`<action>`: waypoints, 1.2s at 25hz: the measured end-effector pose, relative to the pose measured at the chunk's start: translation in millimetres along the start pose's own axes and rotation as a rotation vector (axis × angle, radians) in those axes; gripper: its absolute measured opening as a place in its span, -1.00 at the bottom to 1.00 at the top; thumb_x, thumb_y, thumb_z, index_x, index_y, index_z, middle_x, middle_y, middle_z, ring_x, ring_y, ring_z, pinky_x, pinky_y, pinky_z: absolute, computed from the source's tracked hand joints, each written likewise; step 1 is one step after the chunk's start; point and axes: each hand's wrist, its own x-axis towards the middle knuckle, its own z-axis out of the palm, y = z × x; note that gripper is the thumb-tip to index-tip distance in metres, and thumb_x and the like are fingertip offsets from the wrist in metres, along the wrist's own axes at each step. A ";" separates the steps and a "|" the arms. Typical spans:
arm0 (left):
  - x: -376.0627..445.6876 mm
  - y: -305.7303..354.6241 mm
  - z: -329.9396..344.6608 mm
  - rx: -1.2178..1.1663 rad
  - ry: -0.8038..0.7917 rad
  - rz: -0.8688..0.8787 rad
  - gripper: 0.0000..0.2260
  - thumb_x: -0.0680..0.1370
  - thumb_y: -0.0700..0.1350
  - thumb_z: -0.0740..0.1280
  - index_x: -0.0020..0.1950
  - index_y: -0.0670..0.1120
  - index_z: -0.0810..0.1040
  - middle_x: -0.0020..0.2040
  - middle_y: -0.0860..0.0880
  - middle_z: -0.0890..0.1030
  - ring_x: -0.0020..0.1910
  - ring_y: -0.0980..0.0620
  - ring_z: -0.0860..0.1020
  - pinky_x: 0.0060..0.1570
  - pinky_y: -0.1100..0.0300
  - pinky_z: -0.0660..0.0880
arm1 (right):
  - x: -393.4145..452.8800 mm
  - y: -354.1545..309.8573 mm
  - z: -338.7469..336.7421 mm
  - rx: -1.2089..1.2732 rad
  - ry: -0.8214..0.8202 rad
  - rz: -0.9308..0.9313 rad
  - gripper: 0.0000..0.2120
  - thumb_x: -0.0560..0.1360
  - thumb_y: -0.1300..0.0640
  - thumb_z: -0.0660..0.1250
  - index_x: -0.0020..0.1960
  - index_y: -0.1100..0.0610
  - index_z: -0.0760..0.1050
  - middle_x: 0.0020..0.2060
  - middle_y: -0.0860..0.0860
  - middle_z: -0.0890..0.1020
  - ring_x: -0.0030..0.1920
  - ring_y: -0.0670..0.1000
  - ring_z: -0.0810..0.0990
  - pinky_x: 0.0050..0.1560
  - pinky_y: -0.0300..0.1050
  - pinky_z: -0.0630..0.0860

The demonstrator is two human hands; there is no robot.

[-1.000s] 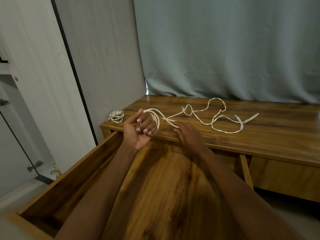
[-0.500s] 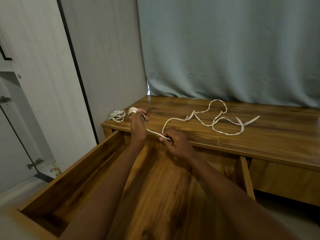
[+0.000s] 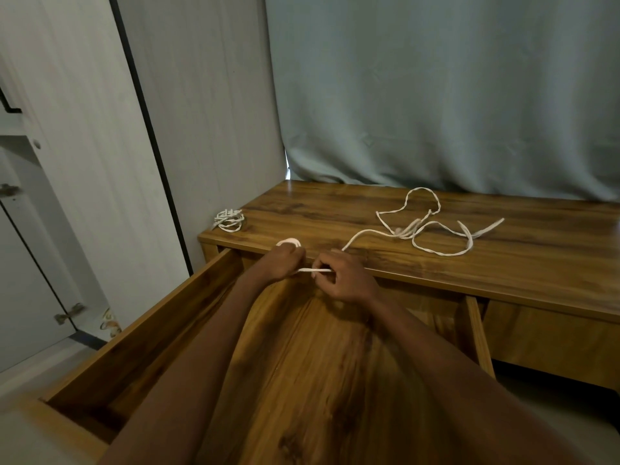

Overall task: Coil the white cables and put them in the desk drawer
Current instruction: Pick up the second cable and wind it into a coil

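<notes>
Both hands work at the front edge of the wooden counter (image 3: 503,263), above the open drawer (image 3: 302,364). The left hand (image 3: 281,265) has its fingers curled around a small coil of the white cable (image 3: 426,229); a few loops of it show above the knuckles, just over the counter's front edge. The right hand (image 3: 347,280) pinches the same cable between the thumb and the curled fingers, and a short straight piece runs tight between the two hands. Past the right hand the cable climbs onto the counter and lies there loose, in several wide bends and one twisted part, with its far ends pointing to the right. This loose part is well apart from the back edge and from the right side of the top.

A second cable bundle (image 3: 229,220), already wound, rests at the left rear corner of the counter, very near the left edge and beside the grey wall panel (image 3: 201,129).

The drawer is pulled far out toward the person. Its left wall (image 3: 141,344) runs diagonally down to the lower left, and its wooden bottom is free between the two forearms. On the right, the drawer's thin side wall (image 3: 478,333) stands next to a closed drawer front (image 3: 553,337). Behind the counter hangs a grey-green curtain (image 3: 436,95), which reaches down to the back edge. To the left is a white cabinet door (image 3: 33,280) with metal hinges.
</notes>
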 end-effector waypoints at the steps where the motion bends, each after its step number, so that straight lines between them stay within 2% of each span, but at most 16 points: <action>1: 0.1 -2.8 0.6 0.024 -0.127 -0.020 -0.61 0.67 -0.12 0.01 -0.10 -0.26 0.56 -0.19 -0.21 0.66 -0.21 -0.15 0.58 -0.17 0.09 0.45 | -0.9 0.6 -2.5 -0.019 -0.039 -0.009 -0.94 0.47 0.09 0.37 -0.15 0.06 0.53 -0.32 -0.18 0.49 -0.25 -0.13 0.42 -0.21 -0.13 0.38; 2: -2.3 -4.5 1.1 -0.007 -0.231 -0.053 -0.59 0.67 -0.10 -0.02 -0.12 -0.24 0.54 -0.24 -0.24 0.66 -0.30 -0.14 0.57 -0.21 0.08 0.46 | -1.4 1.8 -5.1 -0.049 -0.062 -0.018 -0.94 0.46 0.08 0.37 -0.16 0.04 0.51 -0.35 -0.20 0.44 -0.28 -0.14 0.40 -0.24 -0.10 0.37; 4: -9.4 -9.8 0.5 -0.119 -0.335 -0.106 -0.58 0.66 -0.04 -0.02 -0.17 -0.19 0.51 -0.39 -0.21 0.59 -0.45 -0.07 0.48 -0.32 0.12 0.40 | -1.0 6.5 -9.2 -0.107 -0.077 -0.026 -0.91 0.51 0.05 0.37 -0.13 0.02 0.50 -0.35 -0.22 0.41 -0.29 -0.15 0.38 -0.24 -0.11 0.34; 7: -20.5 -16.1 -4.1 -0.423 -0.411 -0.101 -0.50 0.65 0.11 0.02 -0.31 -0.14 0.47 -0.53 -0.09 0.36 -0.53 -0.04 0.30 -0.42 0.16 0.28 | -0.8 15.1 -8.8 -0.152 -0.066 -0.034 -0.86 0.61 -0.02 0.26 0.00 0.03 0.51 -0.18 -0.10 0.57 -0.17 -0.06 0.49 -0.14 -0.09 0.40; 9: -29.7 -17.1 -10.4 -0.664 -0.518 -0.055 -0.50 0.66 0.17 0.05 -0.34 -0.12 0.38 -0.55 -0.05 0.23 -0.54 -0.02 0.20 -0.44 0.12 0.20 | -0.9 19.6 -7.0 -0.202 -0.013 -0.061 -0.78 0.64 -0.03 0.18 0.06 0.07 0.53 -0.06 -0.01 0.63 -0.06 -0.01 0.52 -0.02 -0.07 0.41; 12: -45.2 -9.9 -18.6 -1.014 -0.715 0.058 -0.65 0.65 -0.02 0.15 -0.32 -0.09 0.30 -0.55 0.00 0.17 -0.53 0.06 0.26 -0.42 0.15 0.22 | 0.4 23.9 -0.9 -0.302 0.066 -0.077 -0.71 0.66 -0.02 0.11 0.08 0.09 0.56 -0.03 0.01 0.65 -0.03 0.02 0.55 0.02 -0.08 0.39; 14: -51.5 0.9 -21.7 -1.289 -0.829 0.178 -0.68 0.63 -0.11 0.17 -0.33 -0.10 0.35 -0.56 0.02 0.16 -0.52 0.06 0.30 -0.41 0.16 0.24 | -0.7 26.4 7.1 -0.279 0.023 -0.032 -0.69 0.66 -0.03 0.09 0.15 0.09 0.55 0.03 0.02 0.66 0.02 0.05 0.57 0.08 -0.04 0.41; 15: -52.0 7.1 -22.3 -1.422 -0.825 0.251 -0.68 0.63 -0.12 0.17 -0.34 -0.11 0.38 -0.57 0.02 0.16 -0.52 0.05 0.29 -0.41 0.16 0.24 | -2.2 26.8 11.4 -0.236 -0.010 -0.001 -0.69 0.67 -0.04 0.08 0.21 0.06 0.53 0.07 0.02 0.65 0.07 0.06 0.57 0.11 -0.02 0.44; 17: -49.0 17.2 -23.6 -1.623 -0.671 0.361 -0.66 0.64 -0.09 0.16 -0.35 -0.09 0.37 -0.58 0.02 0.18 -0.53 0.04 0.28 -0.42 0.16 0.24 | -4.4 25.9 13.3 -0.136 -0.045 0.047 -0.72 0.69 -0.04 0.09 0.27 0.01 0.48 0.14 0.00 0.64 0.13 0.02 0.57 0.15 -0.03 0.47; 19: -44.0 20.8 -27.8 -1.745 -0.423 0.423 -0.64 0.65 -0.04 0.13 -0.35 -0.06 0.34 -0.57 0.03 0.25 -0.51 0.05 0.32 -0.40 0.17 0.27 | -5.2 23.0 10.8 -0.097 -0.041 0.072 -0.71 0.70 -0.06 0.09 0.30 -0.02 0.48 0.16 -0.03 0.64 0.15 -0.02 0.58 0.15 -0.05 0.49; 23: -34.5 12.0 -32.9 -1.919 0.111 0.369 -0.67 0.66 0.00 0.17 -0.29 -0.07 0.41 -0.49 0.01 0.36 -0.41 0.05 0.38 -0.30 0.18 0.37 | -6.9 13.0 8.2 -0.200 -0.025 0.028 -0.74 0.69 -0.08 0.10 0.24 -0.02 0.47 -0.02 -0.01 0.68 -0.04 0.05 0.64 -0.12 -0.05 0.48; 27: -26.8 -3.0 -25.6 -1.880 0.554 0.237 -0.76 0.64 -0.02 0.20 -0.17 -0.10 0.47 -0.34 -0.03 0.45 -0.32 0.04 0.46 -0.18 0.16 0.46 | -5.6 1.0 11.0 -0.304 -0.068 -0.136 -0.68 0.67 -0.13 0.10 0.08 0.01 0.57 -0.14 0.00 0.71 -0.17 0.06 0.65 -0.24 -0.04 0.46; 29: -19.9 -17.0 -25.3 -1.739 0.705 0.093 -0.82 0.65 -0.04 0.23 -0.03 -0.13 0.51 -0.23 -0.04 0.52 -0.30 0.09 0.50 -0.20 0.19 0.48 | -4.2 -4.8 10.7 -0.342 -0.075 -0.214 -0.72 0.63 -0.10 0.18 -0.05 0.03 0.57 -0.26 -0.01 0.69 -0.30 0.07 0.63 -0.37 -0.07 0.42; 30: -17.0 -24.1 -26.4 -1.596 0.740 -0.015 -0.83 0.64 -0.05 0.25 0.03 -0.14 0.52 -0.20 -0.04 0.54 -0.32 0.11 0.51 -0.24 0.22 0.48 | -3.1 -6.9 8.8 -0.346 -0.065 -0.233 -0.74 0.61 -0.09 0.21 -0.07 0.03 0.57 -0.30 -0.01 0.67 -0.34 0.07 0.61 -0.41 -0.07 0.42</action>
